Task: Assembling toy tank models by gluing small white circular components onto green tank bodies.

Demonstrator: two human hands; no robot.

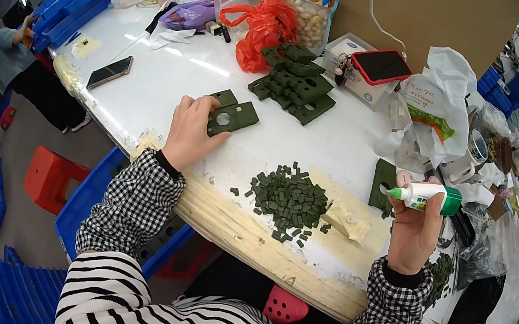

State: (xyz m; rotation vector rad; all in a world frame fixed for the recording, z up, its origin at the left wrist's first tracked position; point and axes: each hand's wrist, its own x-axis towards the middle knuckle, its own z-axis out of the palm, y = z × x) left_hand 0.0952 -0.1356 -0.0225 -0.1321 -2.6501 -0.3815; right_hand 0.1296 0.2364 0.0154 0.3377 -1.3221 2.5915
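Note:
My left hand (192, 131) is closed on a flat dark green part (239, 117) with a round hole, its thumb on the near edge. A second green part (224, 96) shows just behind it, partly under the fingers. Raised at the right, my right hand (412, 234) grips a white and green glue bottle (415, 193), its light green tip pointing left. Under the bottle's tip lies another green part (382, 177) on the table. Between my hands is a heap of small dark green pieces (288, 198).
A stack of green parts (297, 89) sits farther back, near a red plastic bag (266, 28) and a nut bag (307, 7). One phone (110, 72) lies left; a red-framed phone (380, 67) rests on a clear box. Bags and clutter crowd the right. Co-workers are in the background.

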